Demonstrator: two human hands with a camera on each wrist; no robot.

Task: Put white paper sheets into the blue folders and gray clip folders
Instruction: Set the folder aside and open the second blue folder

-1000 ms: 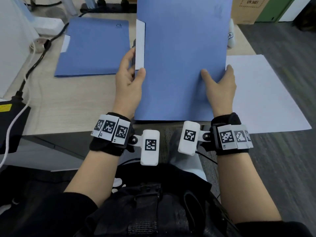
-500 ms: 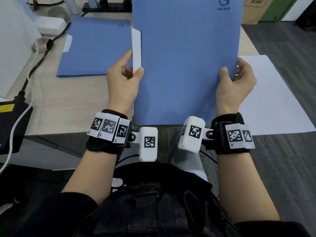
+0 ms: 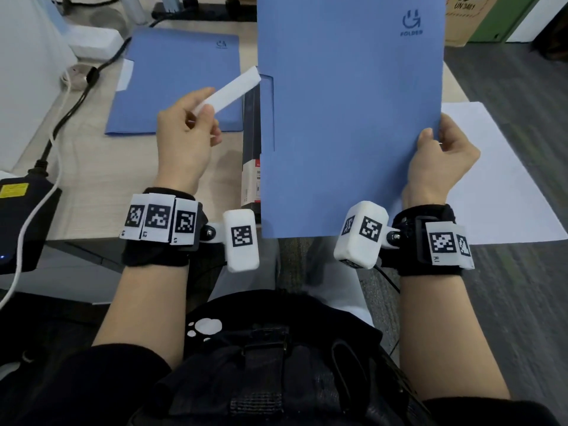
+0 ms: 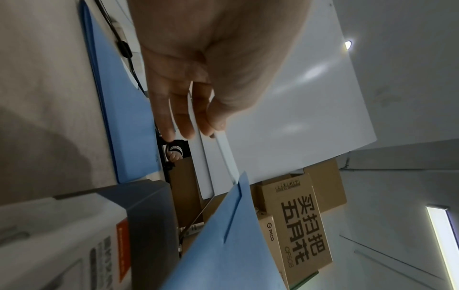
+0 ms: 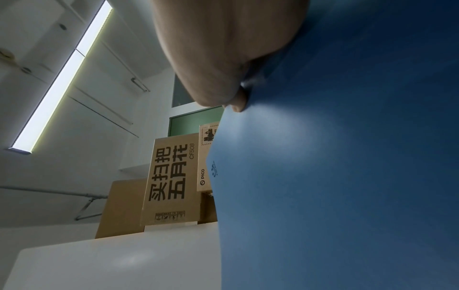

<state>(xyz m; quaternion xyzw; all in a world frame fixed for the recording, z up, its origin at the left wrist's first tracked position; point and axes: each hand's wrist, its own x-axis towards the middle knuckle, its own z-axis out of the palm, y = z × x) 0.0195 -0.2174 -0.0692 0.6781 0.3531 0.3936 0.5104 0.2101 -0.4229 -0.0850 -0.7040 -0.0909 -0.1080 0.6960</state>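
Since half a second ago, the white sheet (image 3: 229,89) has been swung out leftward, away from the blue folder (image 3: 350,118); it is pinched at its edge by the left hand (image 3: 184,139). Folder held upright above the desk (image 3: 83,186), right edge clasped by the right hand (image 3: 439,158). Judged best: folder kept steady, its front cover opened, sheet's edge squared to the gap, then slid in flat.

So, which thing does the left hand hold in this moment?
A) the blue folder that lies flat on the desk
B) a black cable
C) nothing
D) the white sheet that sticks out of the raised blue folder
D: the left hand pinches the white sheet at the side of the raised blue folder, whose opposite edge the right hand grips.
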